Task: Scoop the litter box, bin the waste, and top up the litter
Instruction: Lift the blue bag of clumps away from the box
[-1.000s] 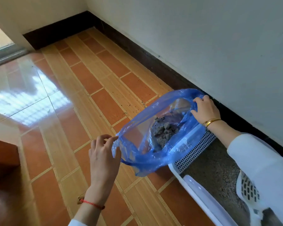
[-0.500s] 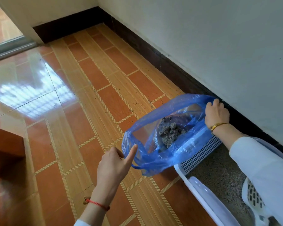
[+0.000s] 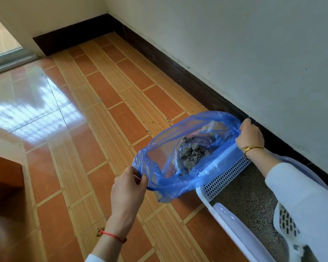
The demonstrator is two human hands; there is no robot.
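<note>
A thin blue plastic bag (image 3: 167,178) hangs open between my hands, above the floor and the near end of the litter box. Grey clumps of waste (image 3: 194,154) lie inside it. My left hand (image 3: 128,193) pinches the bag's near rim. My right hand (image 3: 250,136) grips the far rim beside the wall. The white litter box (image 3: 233,225) sits at the lower right along the wall, filled with grey litter (image 3: 252,203). A white slotted scoop (image 3: 288,225) lies in the litter, partly hidden by my right sleeve.
Orange tiled floor (image 3: 110,114) stretches ahead, with scattered litter grains (image 3: 157,121) near the bag. A dark skirting board (image 3: 178,70) runs under the white wall. A brown wooden piece of furniture (image 3: 4,178) stands at the left. A doorway threshold (image 3: 9,59) is at the far left.
My left hand let go of the bag's near rim, then took hold of it again with a pinch. The bag's mouth is stretched wider between my hands.
</note>
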